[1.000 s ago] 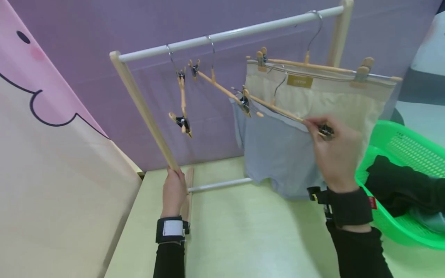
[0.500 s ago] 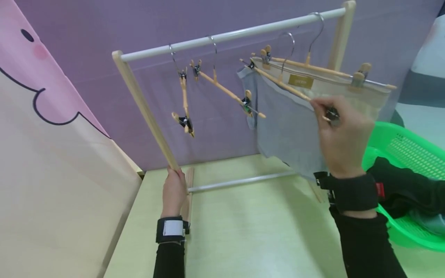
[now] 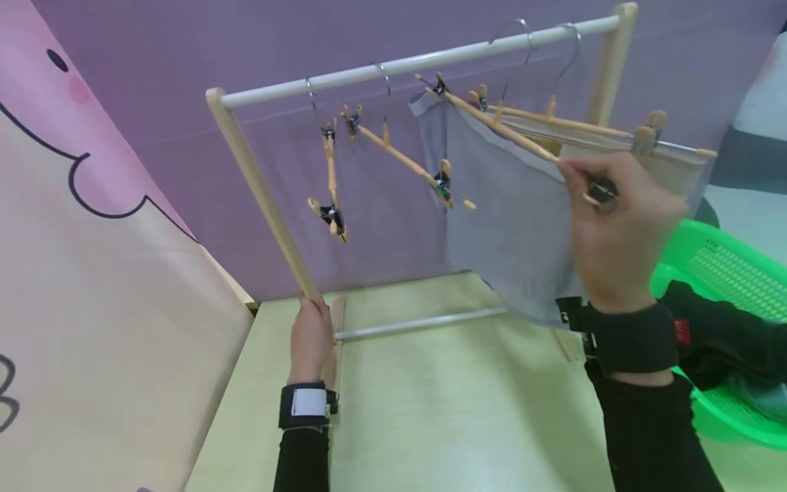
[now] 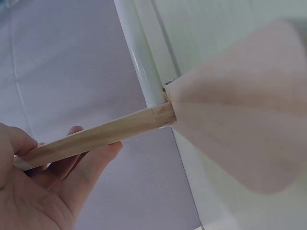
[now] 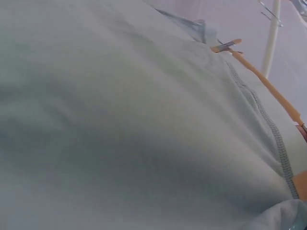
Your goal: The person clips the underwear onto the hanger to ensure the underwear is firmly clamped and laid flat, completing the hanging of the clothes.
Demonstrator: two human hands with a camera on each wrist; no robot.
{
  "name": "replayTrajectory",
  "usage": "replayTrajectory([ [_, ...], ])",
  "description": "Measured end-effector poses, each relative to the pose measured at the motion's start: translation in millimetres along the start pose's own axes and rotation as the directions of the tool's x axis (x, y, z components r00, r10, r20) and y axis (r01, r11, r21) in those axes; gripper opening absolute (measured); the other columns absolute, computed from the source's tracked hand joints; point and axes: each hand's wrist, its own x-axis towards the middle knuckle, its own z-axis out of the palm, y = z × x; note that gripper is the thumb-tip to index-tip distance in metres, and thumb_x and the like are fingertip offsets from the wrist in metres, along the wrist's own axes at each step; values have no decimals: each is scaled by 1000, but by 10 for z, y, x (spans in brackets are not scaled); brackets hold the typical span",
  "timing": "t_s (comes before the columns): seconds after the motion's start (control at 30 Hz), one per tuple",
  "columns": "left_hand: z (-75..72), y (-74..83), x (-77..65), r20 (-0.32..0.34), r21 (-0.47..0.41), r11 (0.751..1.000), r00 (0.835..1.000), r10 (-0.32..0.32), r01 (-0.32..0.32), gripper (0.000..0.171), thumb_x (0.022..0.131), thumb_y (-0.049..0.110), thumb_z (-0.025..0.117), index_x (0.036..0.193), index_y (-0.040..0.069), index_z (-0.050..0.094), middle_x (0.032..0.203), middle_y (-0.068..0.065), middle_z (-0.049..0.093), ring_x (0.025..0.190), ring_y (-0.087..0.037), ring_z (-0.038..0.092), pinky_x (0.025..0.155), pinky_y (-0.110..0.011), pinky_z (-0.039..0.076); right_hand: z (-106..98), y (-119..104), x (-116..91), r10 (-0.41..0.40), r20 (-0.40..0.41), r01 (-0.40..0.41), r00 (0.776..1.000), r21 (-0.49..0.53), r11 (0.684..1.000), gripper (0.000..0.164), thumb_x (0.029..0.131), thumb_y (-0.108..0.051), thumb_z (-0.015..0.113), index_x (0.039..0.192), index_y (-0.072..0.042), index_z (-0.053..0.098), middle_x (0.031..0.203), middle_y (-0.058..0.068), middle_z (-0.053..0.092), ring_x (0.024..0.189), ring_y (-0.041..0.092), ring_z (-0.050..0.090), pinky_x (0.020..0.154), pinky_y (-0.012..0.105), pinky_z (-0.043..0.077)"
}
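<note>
Clip hanger with grey garment pinched by right hand, below clothes rack rail, left hand gripping rack's left post.

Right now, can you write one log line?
left hand: grips rack post | right hand: holds hanger | grey garment: clipped to hanger

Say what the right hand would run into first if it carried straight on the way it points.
Probably the beige garment, hung just past the right hand in the head view; depth is hard to judge, so the rear hanger it hangs from might come first.
</note>
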Motion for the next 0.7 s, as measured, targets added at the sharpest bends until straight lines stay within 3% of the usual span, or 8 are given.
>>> replayTrajectory([
  [0.1, 7, 20, -2, -6, 4, 1000, 1000, 4, -4, 37, 106, 19, 40, 133, -7, 37, 88, -29, 63, 67, -39, 63, 55, -49, 48, -13, -23, 66, 4, -5, -4, 1000, -14, 1000, 33, 93, -27, 71, 91, 6, 73, 92, 14, 76, 84, 27, 73, 84, 12, 49],
  [0.3, 15, 0, -10, 4, -6, 1000, 1000, -7, 7, 34, 107, 20, 39, 130, -5, 40, 86, -26, 62, 63, -34, 61, 50, -43, 47, 21, -34, 159, -3, 107, 20, 994, -158, 987, 39, 96, -36, 64, 96, 3, 72, 98, 14, 76, 93, 27, 73, 86, 33, 56],
  [0.4, 22, -11, -7, 8, -4, 1000, 1000, -8, 8, 36, 107, 20, 38, 132, -6, 39, 87, -27, 63, 64, -35, 62, 51, -43, 48, 63, -18, 146, 29, 157, -3, 987, -163, 987, 36, 96, -33, 64, 97, 3, 72, 100, 14, 76, 93, 28, 73, 84, 43, 57],
  [0.53, 28, -12, 0, 0, 5, 1000, 1000, -1, 1, 39, 107, 20, 38, 134, -8, 39, 89, -29, 64, 68, -38, 64, 56, -48, 49, 95, 2, 95, 90, 197, -55, 976, -176, 983, 33, 96, -31, 65, 97, 1, 72, 100, 13, 76, 91, 32, 73, 81, 47, 57],
  [0.63, 26, -8, 2, -4, 3, 1000, 1000, 0, 0, 39, 107, 20, 38, 134, -8, 39, 90, -29, 64, 69, -38, 64, 56, -48, 49, 91, 14, 69, 113, 214, -71, 970, -196, 978, 32, 96, -32, 65, 99, 0, 72, 100, 12, 76, 88, 31, 73, 78, 31, 55],
  [0.7, 27, -8, 3, -10, 6, 1000, 1000, -1, 1, 38, 107, 21, 38, 133, -8, 40, 89, -28, 64, 68, -38, 63, 55, -47, 49, 84, 17, 60, 131, 228, -85, 965, -202, 976, 33, 96, -32, 65, 101, -1, 72, 101, 11, 76, 84, 29, 71, 72, 18, 46],
])
